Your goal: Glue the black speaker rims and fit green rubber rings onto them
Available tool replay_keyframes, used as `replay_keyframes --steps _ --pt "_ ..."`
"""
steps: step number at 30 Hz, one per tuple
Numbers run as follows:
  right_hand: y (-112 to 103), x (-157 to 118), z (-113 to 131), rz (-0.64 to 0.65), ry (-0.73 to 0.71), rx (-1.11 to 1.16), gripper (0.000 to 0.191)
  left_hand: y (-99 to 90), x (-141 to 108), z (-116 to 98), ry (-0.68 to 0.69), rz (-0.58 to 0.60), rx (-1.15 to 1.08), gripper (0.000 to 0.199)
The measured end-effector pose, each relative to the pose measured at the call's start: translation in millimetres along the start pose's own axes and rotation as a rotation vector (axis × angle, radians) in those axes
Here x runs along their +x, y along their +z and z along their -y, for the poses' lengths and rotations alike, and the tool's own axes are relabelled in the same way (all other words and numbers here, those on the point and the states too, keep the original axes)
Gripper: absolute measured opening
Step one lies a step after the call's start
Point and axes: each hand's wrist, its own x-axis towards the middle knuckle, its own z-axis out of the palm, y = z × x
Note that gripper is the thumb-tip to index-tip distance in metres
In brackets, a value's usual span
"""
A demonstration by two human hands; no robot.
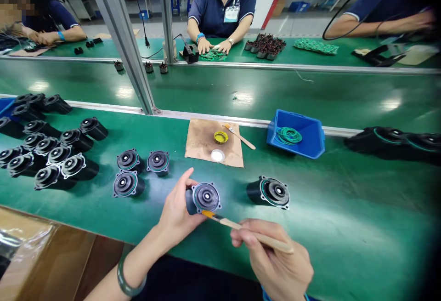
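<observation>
My left hand (177, 207) is wrapped round a black motor housing (207, 196), whose round flanged face tilts up toward me. Between the fingers and thumb of my right hand (277, 255) is a paintbrush (237, 225) with a pale wooden handle. Its orange bristles touch the lower rim of the held housing. To the right stands a similar housing (274, 192) with a green ring round its face. Left of my left hand are three more housings, among them one (158, 161) nearest to it.
A stained cardboard sheet (196, 142) carries a yellow cap (221, 137), a white disc (217, 156) and a second brush (243, 138). A blue bin (315, 138) holds green rings (288, 136). Several housings (60, 154) crowd the left. A metal post (127, 39) rises behind; co-workers sit across.
</observation>
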Motion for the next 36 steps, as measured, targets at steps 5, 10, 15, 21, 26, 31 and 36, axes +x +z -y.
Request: replay_keyframes --steps 5,10,15,21,26,31,36 --pt "-3 12 3 0.003 -0.026 -0.104 0.011 -0.2 0 -1 -0.019 -0.008 0.03 0.103" --pt "-6 21 8 0.047 -0.097 -0.168 0.017 0.5 0 -1 -0.024 -0.004 0.031 0.104" --pt "-15 25 10 0.061 -0.108 -0.223 0.018 -1.6 0 -2 -0.026 0.004 0.02 0.105" --pt "-25 86 -7 -0.068 -0.108 -0.268 0.018 -2.1 0 3 -0.05 -0.009 -0.007 0.104" --pt "-8 165 -46 0.23 0.04 -0.352 0.018 0.0 -1 6 -0.062 -0.002 -0.048 0.101" --pt "20 196 -83 0.378 0.157 -0.422 0.016 1.3 -3 9 -0.045 -0.003 -0.07 0.101" --pt "27 198 -93 0.421 0.147 -0.418 0.016 1.0 -3 10 -0.026 -0.001 -0.075 0.101"
